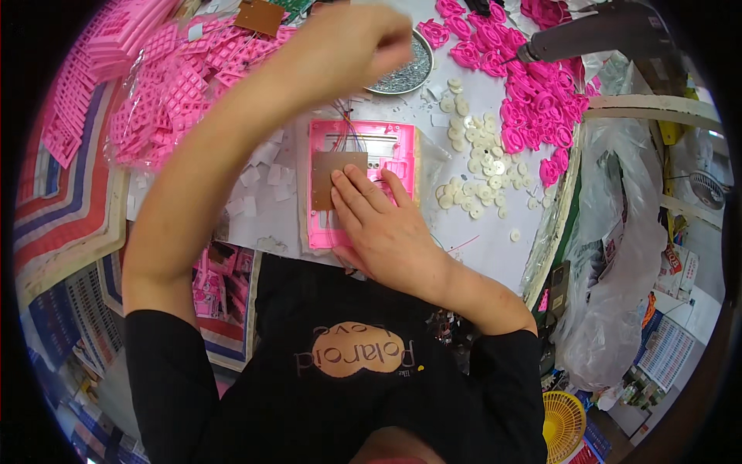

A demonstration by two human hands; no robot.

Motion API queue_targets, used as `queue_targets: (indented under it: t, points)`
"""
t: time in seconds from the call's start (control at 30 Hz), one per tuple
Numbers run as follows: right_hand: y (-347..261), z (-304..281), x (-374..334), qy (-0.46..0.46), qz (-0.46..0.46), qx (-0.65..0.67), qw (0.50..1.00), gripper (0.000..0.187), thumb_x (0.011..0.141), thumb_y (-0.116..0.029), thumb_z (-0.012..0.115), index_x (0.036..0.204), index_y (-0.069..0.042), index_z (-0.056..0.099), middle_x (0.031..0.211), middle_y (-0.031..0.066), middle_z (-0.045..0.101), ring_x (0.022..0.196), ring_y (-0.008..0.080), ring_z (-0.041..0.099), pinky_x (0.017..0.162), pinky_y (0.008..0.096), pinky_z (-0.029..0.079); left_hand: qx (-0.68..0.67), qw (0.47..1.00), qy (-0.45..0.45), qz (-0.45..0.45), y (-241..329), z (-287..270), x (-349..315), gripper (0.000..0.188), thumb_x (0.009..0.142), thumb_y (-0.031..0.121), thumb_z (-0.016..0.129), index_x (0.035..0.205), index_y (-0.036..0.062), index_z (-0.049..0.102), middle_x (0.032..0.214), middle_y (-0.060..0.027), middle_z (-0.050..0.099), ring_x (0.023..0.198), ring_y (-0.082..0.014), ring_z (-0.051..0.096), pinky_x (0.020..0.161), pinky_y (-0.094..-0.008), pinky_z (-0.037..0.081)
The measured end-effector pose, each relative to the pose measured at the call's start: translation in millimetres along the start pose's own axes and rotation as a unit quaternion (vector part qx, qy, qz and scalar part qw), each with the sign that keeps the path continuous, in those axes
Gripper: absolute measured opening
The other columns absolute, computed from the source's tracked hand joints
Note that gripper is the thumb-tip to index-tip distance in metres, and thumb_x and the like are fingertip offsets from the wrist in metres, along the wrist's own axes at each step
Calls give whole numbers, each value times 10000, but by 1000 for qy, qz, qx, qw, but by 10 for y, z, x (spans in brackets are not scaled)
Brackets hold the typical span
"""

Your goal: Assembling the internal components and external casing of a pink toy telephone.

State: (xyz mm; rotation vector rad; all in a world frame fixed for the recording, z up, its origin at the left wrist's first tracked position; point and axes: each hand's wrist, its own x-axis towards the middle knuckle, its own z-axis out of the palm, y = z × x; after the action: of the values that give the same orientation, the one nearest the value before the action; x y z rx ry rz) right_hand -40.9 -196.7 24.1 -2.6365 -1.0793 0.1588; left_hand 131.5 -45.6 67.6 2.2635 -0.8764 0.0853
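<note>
In front of me lies a pink plastic casing [317, 232] with a brown circuit board [328, 182] and thin coloured wires inside it. My right hand [394, 232] rests on it, open, with its outstretched fingers flat on the board and the thumb by the casing's near edge. My left hand [371, 46] is raised across the far side, beside and partly over a round metal dish [406, 77] of small silvery screws. Motion smears its bent fingers, so I cannot make out whether they hold anything.
Pink keypad-like parts [170, 100] are heaped far left. White discs [483, 158] and pink ring-shaped parts [541, 100] cover the right side. A dark power screwdriver [595, 37] juts in at upper right. Clear plastic bags [610, 255] hang beyond the table's right edge.
</note>
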Motion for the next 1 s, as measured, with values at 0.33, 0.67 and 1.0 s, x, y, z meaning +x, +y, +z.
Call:
queue_targets:
  t: [0.33, 0.67, 1.0]
  points:
    - [-86, -121, 11, 44, 28, 52, 997, 550, 754, -284, 755, 1184, 26, 611, 1154, 139, 567, 1106, 330, 511, 992, 483, 385, -44, 989, 63, -125, 207, 520, -1719, 85, 822, 107, 732, 893, 107, 685, 954, -14, 723, 1055, -181, 673, 985, -414, 296]
    - [1060, -1167, 478, 335, -46, 633, 697, 443, 898, -114, 609, 1292, 44, 482, 1094, 241, 626, 980, 286, 661, 861, 443, 560, 11, 993, 106, -51, 181, 621, -1791, 91, 833, 117, 732, 885, 121, 658, 933, 3, 715, 1067, -167, 676, 1059, -498, 246]
    - [191, -378, 533, 244, -108, 667, 695, 368, 923, -230, 679, 1172, -71, 459, 605, 10, 502, 531, 124, 474, 475, 289, 403, 15, 993, 105, -49, 125, 637, -1853, 152, 816, 165, 760, 900, 144, 635, 954, 25, 708, 1070, -140, 669, 1077, -534, 243]
